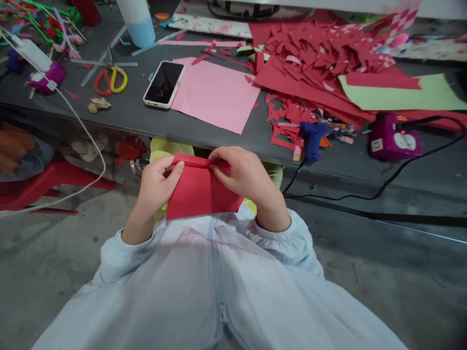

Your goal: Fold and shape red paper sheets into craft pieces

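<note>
A sheet of red paper hangs between my two hands, just in front of the table's front edge. Its top edge is folded over into a narrow strip. My left hand pinches the upper left corner, thumb on the near side of the fold. With thumb and fingers closed on the same fold, my right hand grips it at the right and covers the upper right corner. Beyond them on the table lies a sheet of pink paper, partly under a phone.
Red paper scraps are heaped at the back right, beside light green paper. A blue glue gun and a purple box with a black cable stand at the right. Scissors and a bottle are left. A white cable hangs over the edge.
</note>
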{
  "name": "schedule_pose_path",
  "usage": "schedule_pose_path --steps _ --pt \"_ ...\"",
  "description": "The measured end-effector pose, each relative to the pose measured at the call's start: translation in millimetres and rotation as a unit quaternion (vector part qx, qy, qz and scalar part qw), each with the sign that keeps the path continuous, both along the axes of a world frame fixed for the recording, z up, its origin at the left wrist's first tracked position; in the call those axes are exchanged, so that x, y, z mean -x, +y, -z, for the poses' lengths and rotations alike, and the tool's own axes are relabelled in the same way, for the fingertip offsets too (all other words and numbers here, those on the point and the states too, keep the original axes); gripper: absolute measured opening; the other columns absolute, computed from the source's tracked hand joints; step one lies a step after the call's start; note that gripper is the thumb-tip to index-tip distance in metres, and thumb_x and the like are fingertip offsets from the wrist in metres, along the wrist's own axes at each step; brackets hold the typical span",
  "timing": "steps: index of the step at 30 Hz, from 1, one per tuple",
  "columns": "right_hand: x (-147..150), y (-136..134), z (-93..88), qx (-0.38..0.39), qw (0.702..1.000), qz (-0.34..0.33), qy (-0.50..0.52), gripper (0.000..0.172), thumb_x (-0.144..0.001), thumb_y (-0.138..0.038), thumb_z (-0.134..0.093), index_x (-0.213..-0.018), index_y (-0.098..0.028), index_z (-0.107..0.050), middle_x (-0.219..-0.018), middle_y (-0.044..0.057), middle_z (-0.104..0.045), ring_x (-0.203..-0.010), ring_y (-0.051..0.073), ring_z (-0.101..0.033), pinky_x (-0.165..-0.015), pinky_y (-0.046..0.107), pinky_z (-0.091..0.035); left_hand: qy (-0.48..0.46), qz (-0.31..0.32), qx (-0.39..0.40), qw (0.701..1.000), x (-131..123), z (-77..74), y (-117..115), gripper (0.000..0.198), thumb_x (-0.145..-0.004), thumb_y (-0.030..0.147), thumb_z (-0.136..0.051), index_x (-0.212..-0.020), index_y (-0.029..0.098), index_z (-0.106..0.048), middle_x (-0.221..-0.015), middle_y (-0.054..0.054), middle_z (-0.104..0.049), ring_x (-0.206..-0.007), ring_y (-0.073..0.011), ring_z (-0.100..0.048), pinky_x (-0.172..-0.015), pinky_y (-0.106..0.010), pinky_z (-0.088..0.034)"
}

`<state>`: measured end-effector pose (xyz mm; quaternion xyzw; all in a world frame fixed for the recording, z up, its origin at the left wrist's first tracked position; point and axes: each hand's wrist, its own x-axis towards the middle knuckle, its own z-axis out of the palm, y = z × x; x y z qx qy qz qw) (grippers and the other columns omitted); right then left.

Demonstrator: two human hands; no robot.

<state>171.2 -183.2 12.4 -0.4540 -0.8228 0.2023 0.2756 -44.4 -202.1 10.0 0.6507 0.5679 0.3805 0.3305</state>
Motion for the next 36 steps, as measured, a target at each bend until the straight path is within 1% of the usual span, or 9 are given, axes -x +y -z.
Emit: schedule_pose_path --steps 5,9,12,16,19,22,26,32,36 --pt "8 -7 -2.7 -0.022 1.0 -0.017 0.009 0.014 -0.091 -0.025 -0.056 -0.095 -0.017 -0.067 -0.09 0.008 -0.073 -0.082 0.022 -0.064 -0.073 0.031 -0.043 -0.041 0.015 -0.003 0.999 -9 -4.9 -10 0.021 -0.086 0.03 -0.056 -0.077 0.017 -0.069 -0.071 -0.001 -0.069 -0.06 -0.0123 -0.056 -0.055 -0.023 -0.042" --pt "12 -12 -5.0 -0.031 0.999 -0.016 0.02 0.018 -0.093 -0.027 -0.055 -0.1 -0.017 -0.07 -0.091 0.007 -0.074 -0.081 0.021 -0.065 -0.07 0.029 -0.043 -0.066 0.014 0.006 0.998 -13 -8.5 -18 0.022 -0.086 0.032 -0.058 -0.079 0.017 -0.072 -0.07 -0.001 -0.068 -0.06 -0.012 -0.056 -0.054 -0.022 -0.042" --pt "13 -16 -5.0 -0.051 0.998 0.001 0.031 0.022 -0.095 -0.025 -0.054 -0.102 -0.02 -0.073 -0.09 0.005 -0.076 -0.08 0.019 -0.066 -0.069 0.028 -0.043 -0.113 0.007 0.023 0.993 -14 -9.3 -21 0.021 -0.085 0.033 -0.059 -0.081 0.017 -0.073 -0.072 -0.001 -0.069 -0.064 -0.0128 -0.058 -0.057 -0.023 -0.044" --pt "12 -20 -0.8 -0.113 0.993 0.027 0.026 0.029 -0.096 -0.02 -0.05 -0.105 -0.023 -0.077 -0.09 0.004 -0.078 -0.078 0.017 -0.068 -0.068 0.027 -0.045 -0.193 0.015 0.072 0.978 -13 -5.4 -21 0.02 -0.087 0.032 -0.059 -0.079 0.019 -0.072 -0.067 0.001 -0.067 -0.063 -0.012 -0.059 -0.058 -0.022 -0.044" --pt "11 -23 3.2 -0.177 0.984 0.01 0.016 0.035 -0.097 -0.014 -0.046 -0.111 -0.023 -0.076 -0.094 0.005 -0.079 -0.081 0.017 -0.069 -0.067 0.028 -0.048 -0.229 0.011 0.11 0.967 -12 -2.4 -19 0.019 -0.085 0.03 -0.058 -0.079 0.02 -0.073 -0.062 0.002 -0.066 -0.056 -0.0112 -0.056 -0.052 -0.021 -0.043" --pt "9 -27 5.0 -0.233 0.972 -0.011 -0.003 0.039 -0.097 -0.01 -0.044 -0.118 -0.023 -0.074 -0.102 0.005 -0.079 -0.087 0.017 -0.07 -0.071 0.029 -0.052 -0.222 0.006 0.12 0.967 -9 -2.7 -17 0.022 -0.086 0.03 -0.055 -0.088 0.021 -0.075 -0.067 -0.001 -0.07 -0.058 -0.0139 -0.061 -0.052 -0.024 -0.047" --pt "7 -32 3.2 -0.258 0.966 -0.017 -0.029 0.036 -0.098 -0.011 -0.048 -0.12 -0.025 -0.072 -0.114 0.006 -0.076 -0.096 0.018 -0.07 -0.078 0.031 -0.056 -0.228 0.013 0.117 0.966 -8 -7.9 -17 0.022 -0.086 0.031 -0.057 -0.091 0.02 -0.075 -0.074 -0.003 -0.074 -0.069 -0.0168 -0.069 -0.058 -0.026 -0.053" --pt "7 -38 -4.4 -0.289 0.955 -0.023 -0.06 0.032 -0.098 -0.012 -0.05 -0.117 -0.024 -0.072 -0.114 0.006 -0.076 -0.095 0.018 -0.07 -0.075 0.03 -0.055 -0.248 -0.006 0.12 0.961 -7 -15.8 -21 0.021 -0.081 0.027 -0.058 -0.089 0.019 -0.076 -0.078 -0.004 -0.076 -0.071 -0.016 -0.071 -0.057 -0.022 -0.054" --pt "6 -37 -7.2 -0.331 0.941 -0.012 -0.065 0.031 -0.098 -0.011 -0.05 -0.115 -0.023 -0.073 -0.112 0.006 -0.077 -0.09 0.016 -0.069 -0.072 0.029 -0.054 -0.241 0.006 0.11 0.964 -6 -15.4 -21 0.029 -0.085 0.031 -0.051 -0.094 0.019 -0.076 -0.077 -0.004 -0.075 -0.074 -0.0178 -0.072 -0.059 -0.025 -0.057"
